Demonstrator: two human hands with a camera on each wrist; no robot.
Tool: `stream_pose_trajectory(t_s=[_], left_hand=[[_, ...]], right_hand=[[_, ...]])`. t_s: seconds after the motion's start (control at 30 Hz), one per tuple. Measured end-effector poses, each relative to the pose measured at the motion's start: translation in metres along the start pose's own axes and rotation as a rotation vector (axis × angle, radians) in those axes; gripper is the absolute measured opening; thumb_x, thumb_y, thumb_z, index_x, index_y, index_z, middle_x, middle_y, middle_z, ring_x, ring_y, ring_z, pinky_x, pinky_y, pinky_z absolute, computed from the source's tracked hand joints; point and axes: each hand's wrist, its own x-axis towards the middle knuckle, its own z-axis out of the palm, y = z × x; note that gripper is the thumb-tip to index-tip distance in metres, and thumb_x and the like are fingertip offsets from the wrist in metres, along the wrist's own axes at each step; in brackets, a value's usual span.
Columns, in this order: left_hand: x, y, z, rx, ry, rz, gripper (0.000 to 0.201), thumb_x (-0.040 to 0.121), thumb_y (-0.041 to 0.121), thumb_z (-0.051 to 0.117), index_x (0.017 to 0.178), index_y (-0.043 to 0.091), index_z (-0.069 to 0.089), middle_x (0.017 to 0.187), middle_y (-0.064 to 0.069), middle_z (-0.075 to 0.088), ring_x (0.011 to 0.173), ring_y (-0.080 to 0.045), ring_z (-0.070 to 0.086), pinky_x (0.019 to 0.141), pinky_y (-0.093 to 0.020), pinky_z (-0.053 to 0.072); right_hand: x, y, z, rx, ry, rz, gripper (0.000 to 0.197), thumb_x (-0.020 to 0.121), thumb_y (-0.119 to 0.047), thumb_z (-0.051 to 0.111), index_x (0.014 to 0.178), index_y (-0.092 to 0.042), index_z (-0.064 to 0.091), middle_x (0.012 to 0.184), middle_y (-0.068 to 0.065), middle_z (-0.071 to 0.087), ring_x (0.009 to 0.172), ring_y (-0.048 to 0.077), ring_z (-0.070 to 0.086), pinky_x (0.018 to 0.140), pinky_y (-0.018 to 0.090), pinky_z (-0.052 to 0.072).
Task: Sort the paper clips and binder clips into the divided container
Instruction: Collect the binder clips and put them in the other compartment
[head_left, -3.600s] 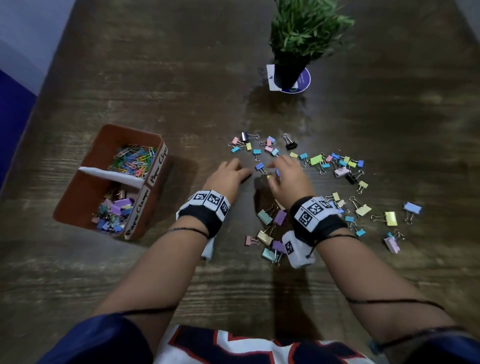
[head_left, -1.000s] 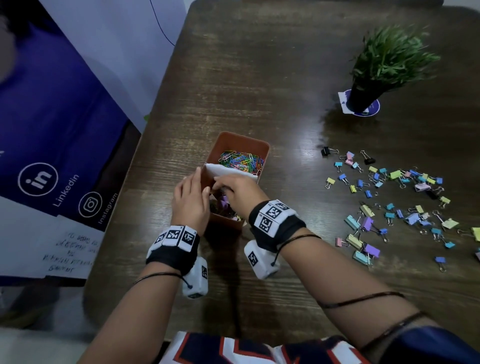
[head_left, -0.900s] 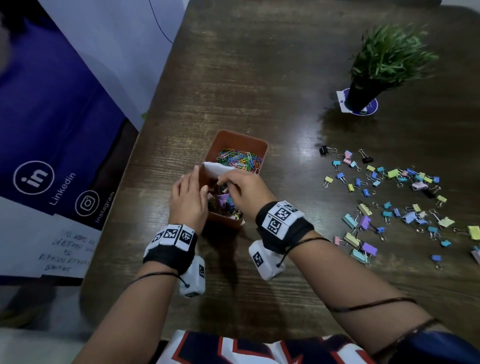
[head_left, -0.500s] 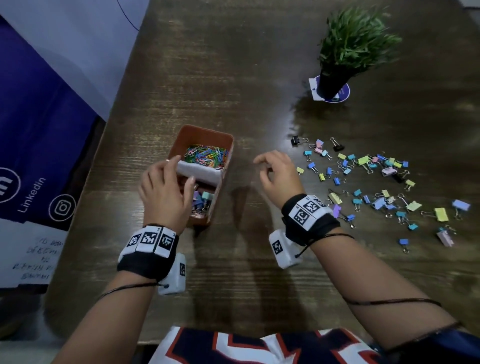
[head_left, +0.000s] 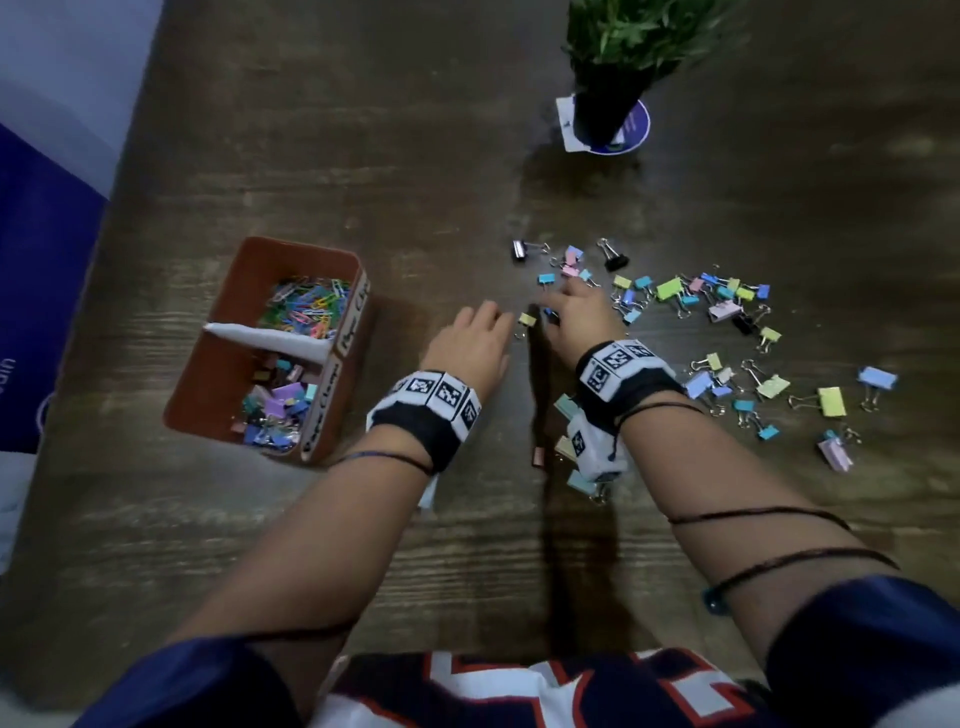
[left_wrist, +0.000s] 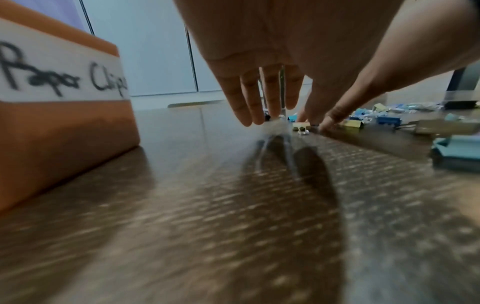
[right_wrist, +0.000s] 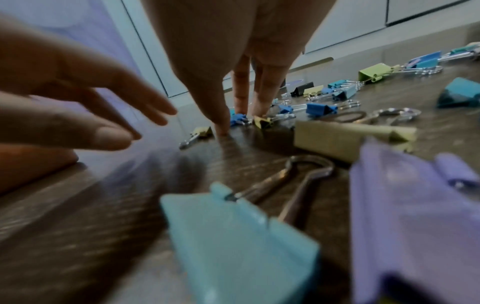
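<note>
A brown divided container (head_left: 208, 374) stands at the left, with paper clips (head_left: 306, 309) in its far part and binder clips (head_left: 275, 405) in the near part. Loose coloured binder clips (head_left: 722, 312) lie scattered on the right of the table. My right hand (head_left: 553, 306) is down at the pile's left edge, its thumb and fingertips pinching a small blue binder clip (right_wrist: 237, 119). Beside the thumb lies a small yellow clip (head_left: 527, 318). My left hand (head_left: 493, 317) hovers just left of that clip, its fingers (left_wrist: 259, 111) straight and holding nothing.
A potted plant (head_left: 613, 78) stands behind the pile. Larger teal (right_wrist: 239, 236), purple (right_wrist: 415, 205) and tan (right_wrist: 332, 139) clips lie under my right wrist. The table's left edge runs past the container, with a blue banner (head_left: 31, 312) beyond it.
My right hand left the container's near part and crossed to the pile, coming down on the blue clip. My left hand let go of the container's rim and followed to the right.
</note>
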Motion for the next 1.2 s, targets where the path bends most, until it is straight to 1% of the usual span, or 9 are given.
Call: stream_pose_trajectory(t_s=[0.13,0.3,0.4,0.47,0.57,0.77,0.9,1.03,1.2], left_hand=[[0.032,0.012,0.011,-0.063,-0.036,0.007,0.052,0.094,0.029,0.054,0.142,0.018,0.038,0.135,-0.009,0.039,0.121,-0.029,0.038,0.098,-0.040,0.041],[0.051,0.023,0.016,-0.159,-0.001,-0.070,0.031,0.093,0.028,0.057,0.117,0.009,0.052,0.121,-0.013,0.045,0.115,-0.030,0.043,0.088,-0.039,0.040],[0.057,0.026,0.013,-0.268,0.084,-0.122,0.023,0.090,0.021,0.057,0.108,0.008,0.055,0.114,-0.013,0.047,0.105,-0.030,0.050,0.080,-0.035,0.039],[0.066,0.029,0.008,-0.317,0.159,-0.138,0.023,0.089,0.016,0.057,0.110,0.008,0.056,0.115,-0.013,0.046,0.099,-0.030,0.053,0.077,-0.034,0.040],[0.083,0.031,0.003,-0.345,0.175,-0.116,0.030,0.088,0.012,0.057,0.118,0.011,0.058,0.118,-0.011,0.046,0.100,-0.028,0.054,0.084,-0.039,0.047],[0.098,0.033,0.001,-0.262,0.058,-0.051,0.036,0.092,0.011,0.052,0.127,0.012,0.060,0.122,-0.015,0.046,0.105,-0.032,0.052,0.088,-0.042,0.046],[0.099,0.029,-0.002,-0.238,0.010,-0.061,0.028,0.092,0.014,0.053,0.119,0.013,0.064,0.118,-0.014,0.049,0.105,-0.034,0.054,0.088,-0.041,0.046],[0.080,0.022,0.006,-0.273,0.044,-0.132,0.018,0.091,0.013,0.056,0.106,0.007,0.065,0.118,-0.012,0.047,0.099,-0.032,0.056,0.085,-0.039,0.047],[0.043,0.007,0.018,-0.338,0.077,-0.205,0.013,0.088,0.014,0.063,0.100,0.009,0.065,0.114,-0.009,0.049,0.097,-0.028,0.057,0.086,-0.034,0.046]], right_hand=[[0.007,0.011,-0.002,-0.028,-0.035,0.002,0.029,0.088,-0.005,0.049,0.111,-0.010,0.066,0.123,0.015,0.050,0.115,0.034,0.046,0.091,0.037,0.044],[0.013,0.037,-0.012,0.036,0.009,0.050,0.011,0.083,-0.006,0.056,0.091,-0.008,0.063,0.110,0.014,0.053,0.101,0.030,0.054,0.081,0.032,0.046],[0.021,0.045,-0.024,0.115,0.151,0.066,0.013,0.082,-0.005,0.057,0.094,-0.008,0.060,0.111,0.012,0.051,0.097,0.027,0.054,0.075,0.026,0.039],[0.029,0.047,-0.027,0.138,0.190,0.045,0.023,0.081,-0.001,0.056,0.103,-0.008,0.058,0.115,0.011,0.050,0.100,0.027,0.053,0.077,0.028,0.041],[0.040,0.048,-0.024,0.112,0.120,0.059,0.034,0.081,0.000,0.054,0.115,-0.008,0.056,0.124,0.013,0.046,0.110,0.032,0.050,0.085,0.037,0.046],[0.046,0.047,-0.021,0.011,0.001,0.101,0.036,0.088,-0.007,0.050,0.123,-0.006,0.052,0.134,0.012,0.042,0.126,0.030,0.037,0.099,0.042,0.041],[0.041,0.044,-0.024,-0.046,-0.051,0.080,0.035,0.089,-0.007,0.049,0.124,-0.005,0.051,0.135,0.014,0.043,0.124,0.033,0.040,0.099,0.037,0.036],[0.024,0.036,-0.023,-0.079,-0.129,0.057,0.034,0.088,-0.007,0.053,0.122,-0.004,0.052,0.129,0.014,0.047,0.118,0.034,0.046,0.095,0.037,0.039],[-0.005,0.015,-0.015,-0.072,-0.274,0.018,0.023,0.085,-0.009,0.059,0.107,-0.009,0.057,0.118,0.012,0.053,0.111,0.031,0.052,0.089,0.034,0.042]])
